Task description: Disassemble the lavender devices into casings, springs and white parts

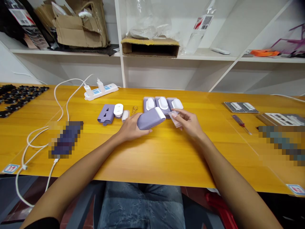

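My left hand (130, 128) is closed around a purple dispenser-like case (150, 119) with a white end, tilted above the table. To its right, my right hand (189, 123) pinches a small translucent plastic piece (175, 119). Just behind both hands stand several purple cases with white tops, among them a middle purple case (163, 103). Left of my left hand lie a purple housing (106, 114) with dark cut-outs, a white socket-like piece (118, 110), a small white cylinder (125, 115) and a coiled spring (134, 110).
A white power strip (102, 92) with plugs and looping cables (35, 136) occupies the left, near a blurred phone-like object (67, 139). A screwdriver (241, 124) and a plate with white parts (240, 107) lie right. Shelves (152, 73) holding cardboard boxes (81, 31) rise behind.
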Demonstrator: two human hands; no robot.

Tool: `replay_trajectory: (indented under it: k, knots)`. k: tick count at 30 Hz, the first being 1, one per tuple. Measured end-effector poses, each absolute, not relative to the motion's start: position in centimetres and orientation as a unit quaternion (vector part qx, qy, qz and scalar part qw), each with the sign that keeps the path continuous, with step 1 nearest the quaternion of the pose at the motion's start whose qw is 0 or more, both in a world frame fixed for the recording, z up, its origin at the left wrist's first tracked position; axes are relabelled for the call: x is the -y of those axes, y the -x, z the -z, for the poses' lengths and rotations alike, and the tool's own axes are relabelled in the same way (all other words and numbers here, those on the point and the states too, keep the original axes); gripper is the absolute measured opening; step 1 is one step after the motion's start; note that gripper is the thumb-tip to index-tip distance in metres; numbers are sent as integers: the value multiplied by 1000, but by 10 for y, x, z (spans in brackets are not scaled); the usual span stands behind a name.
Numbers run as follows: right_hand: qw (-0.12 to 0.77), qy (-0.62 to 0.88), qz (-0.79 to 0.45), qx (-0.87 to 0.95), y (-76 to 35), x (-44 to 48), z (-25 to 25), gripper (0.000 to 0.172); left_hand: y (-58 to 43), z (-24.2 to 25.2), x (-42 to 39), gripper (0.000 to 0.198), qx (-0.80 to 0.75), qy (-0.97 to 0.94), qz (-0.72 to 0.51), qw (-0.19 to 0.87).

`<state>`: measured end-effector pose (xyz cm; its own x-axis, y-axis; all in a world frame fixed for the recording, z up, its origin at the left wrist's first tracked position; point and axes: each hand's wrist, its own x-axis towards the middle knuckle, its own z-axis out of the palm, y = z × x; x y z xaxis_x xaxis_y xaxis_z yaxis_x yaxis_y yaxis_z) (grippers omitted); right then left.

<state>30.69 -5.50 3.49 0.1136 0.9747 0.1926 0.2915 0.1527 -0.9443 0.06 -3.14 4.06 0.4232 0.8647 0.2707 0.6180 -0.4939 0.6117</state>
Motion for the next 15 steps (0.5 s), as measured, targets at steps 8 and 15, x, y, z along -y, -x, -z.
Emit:
replay_trajectory:
  k: [8, 15]
  knots:
    - [244, 581, -166, 758, -302, 56, -28, 53, -5, -48, 32, 77, -453, -712, -340, 415]
    - [359, 533, -126, 756, -304, 58, -33, 55, -2, -47, 30, 64, -358, -620, -270, 643]
